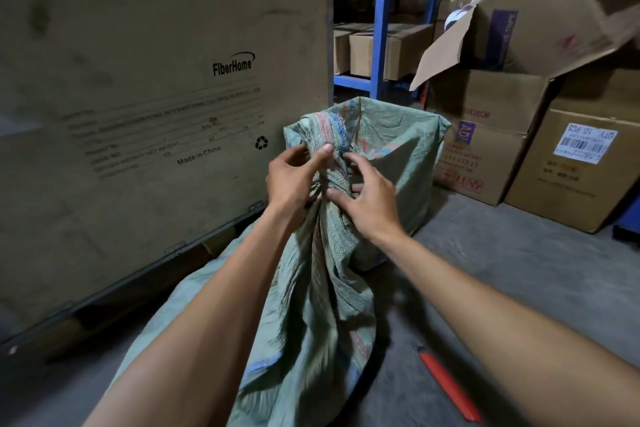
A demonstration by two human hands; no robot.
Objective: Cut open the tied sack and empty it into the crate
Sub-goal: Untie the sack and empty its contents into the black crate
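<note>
A green woven sack (pixel 322 305) with faded red and blue stripes stands on the floor in front of me, its neck gathered into a bunch. My left hand (pixel 294 180) grips the bunched neck from the left, thumb on top. My right hand (pixel 367 198) closes on the same neck from the right, its fingers curled into the folds. Just behind the sack stands a box-shaped crate (pixel 426 149), lined with similar green woven cloth and open at the top. A red-orange cutter (pixel 450 388) lies on the floor at the lower right, in neither hand.
A big plywood case marked FiberHome (pixel 156 80) walls off the left side. Stacked cardboard boxes (pixel 485 149), some with open flaps, fill the right. A blue shelf rack (pixel 381 10) stands behind. Grey concrete floor (pixel 502 270) lies to the right of the sack.
</note>
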